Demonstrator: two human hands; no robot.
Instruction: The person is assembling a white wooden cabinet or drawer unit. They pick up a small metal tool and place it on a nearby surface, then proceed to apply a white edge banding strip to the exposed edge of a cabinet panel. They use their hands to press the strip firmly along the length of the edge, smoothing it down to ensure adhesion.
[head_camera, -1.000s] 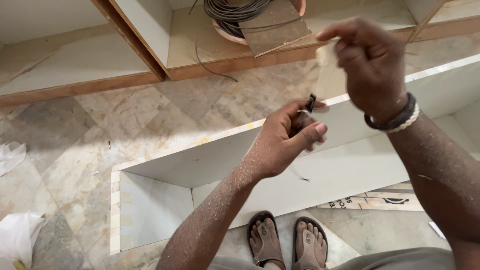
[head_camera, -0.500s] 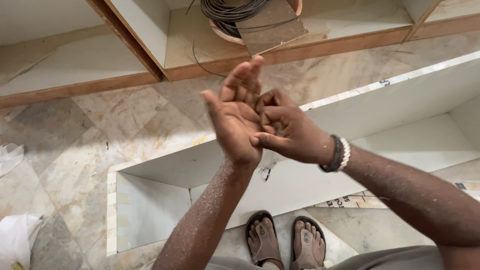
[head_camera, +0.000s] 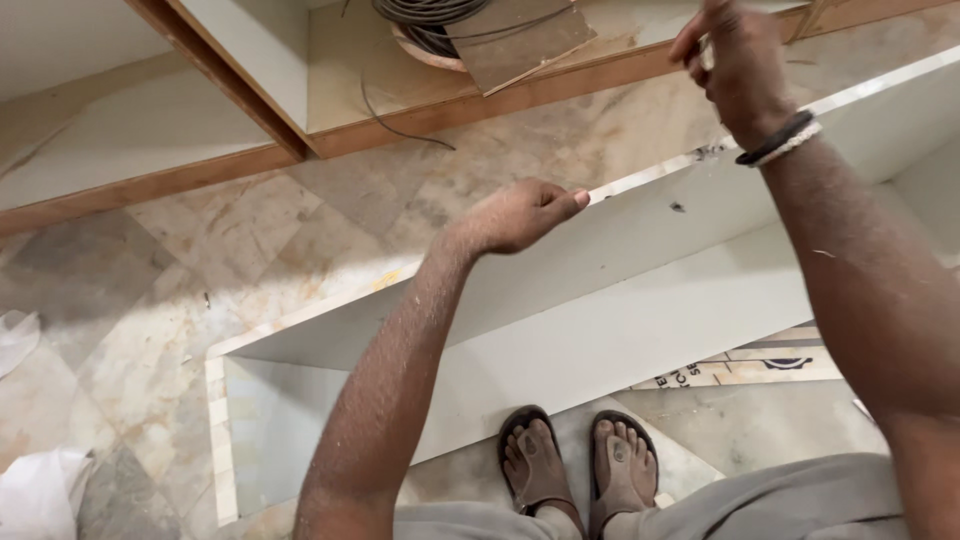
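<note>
The left hand (head_camera: 520, 213) is resting curled on the white panel's (head_camera: 640, 240) edge (right hand (head_camera: 735, 60) is pinching something unclear).

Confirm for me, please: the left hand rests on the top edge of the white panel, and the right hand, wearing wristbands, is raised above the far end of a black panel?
Not quite. In the head view the left hand rests on the white panel, and the banded right hand is raised above that same white panel, not a black one.

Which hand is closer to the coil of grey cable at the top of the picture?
Right. The right hand is raised near the top, just to the right of the coil of grey cable. The left hand rests lower, on the edge of the white panel.
</note>
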